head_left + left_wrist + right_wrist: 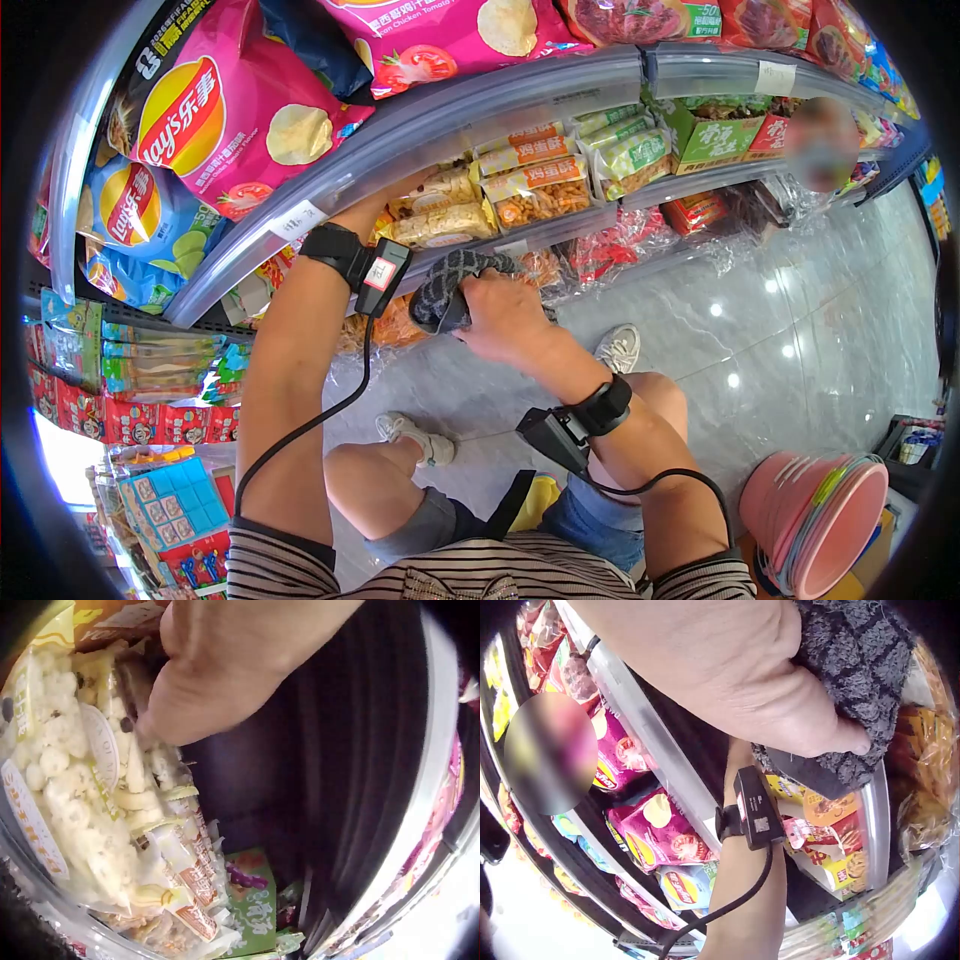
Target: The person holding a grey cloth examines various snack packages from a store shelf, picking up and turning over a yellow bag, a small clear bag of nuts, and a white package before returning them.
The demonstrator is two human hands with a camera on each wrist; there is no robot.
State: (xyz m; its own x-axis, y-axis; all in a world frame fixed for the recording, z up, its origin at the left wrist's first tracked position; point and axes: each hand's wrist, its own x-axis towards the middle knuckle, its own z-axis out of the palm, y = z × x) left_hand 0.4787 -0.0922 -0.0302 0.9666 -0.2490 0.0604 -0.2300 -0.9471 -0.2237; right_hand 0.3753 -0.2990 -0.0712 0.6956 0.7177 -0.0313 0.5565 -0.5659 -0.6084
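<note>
**Right Hand Grips Dark Cloth at Snack Shelf as Left Hand Reaches In**

The person's right hand (505,318) holds a dark grey patterned cloth (438,292), its grip closed around the bunched fabric. The cloth is at the front rim (560,232) of the snack shelf, below some clear-wrapped pale snacks (440,222); whether it touches the rim is hard to tell.

The left hand (225,667) is inside the shelf, over the inner side of those pale snacks, with a fingertip right at the packs. Most of its fingers are hidden, so whether its grip is wide, narrow or holding a pack cannot be told.

Beside the pale snacks stand packs with orange labels (548,172), then packs with green labels (640,155) and a green box (715,140). On the level above lie pink chip bags (235,110), with a blue chip bag (150,215) near them. Orange packs in clear wrap (385,328) sit beneath the cloth's level.

Pink buckets (800,520) are nested together, tilted, near the grey tiled floor (700,300).
</note>
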